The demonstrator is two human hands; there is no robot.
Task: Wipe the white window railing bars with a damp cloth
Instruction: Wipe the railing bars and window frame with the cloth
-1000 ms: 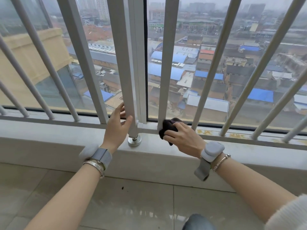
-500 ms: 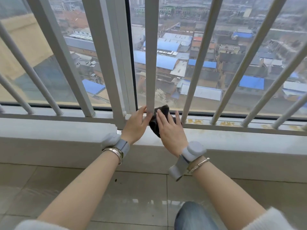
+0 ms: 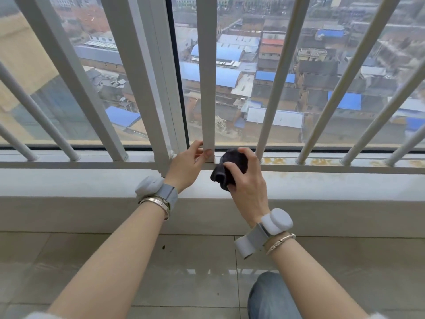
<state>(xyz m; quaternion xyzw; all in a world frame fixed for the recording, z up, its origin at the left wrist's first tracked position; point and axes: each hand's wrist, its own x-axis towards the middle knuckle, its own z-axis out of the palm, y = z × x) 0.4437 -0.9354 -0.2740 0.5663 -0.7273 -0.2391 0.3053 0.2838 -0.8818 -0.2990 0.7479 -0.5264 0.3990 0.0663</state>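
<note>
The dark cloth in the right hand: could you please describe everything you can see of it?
The dark cloth is black or very dark grey, soft fabric bunched into a wad. The right hand grips it, fingers over the top and thumb across the front, so part is hidden. A folded end sticks out lower left. It sits at the bottom rail, just right of the flat white bar that the left hand pinches. Dampness cannot be judged.

I can read no writing anywhere around my hands: no letters, numbers, brand marks or signs show on anything near them, and the roofs far beyond carry nothing legible.
</note>
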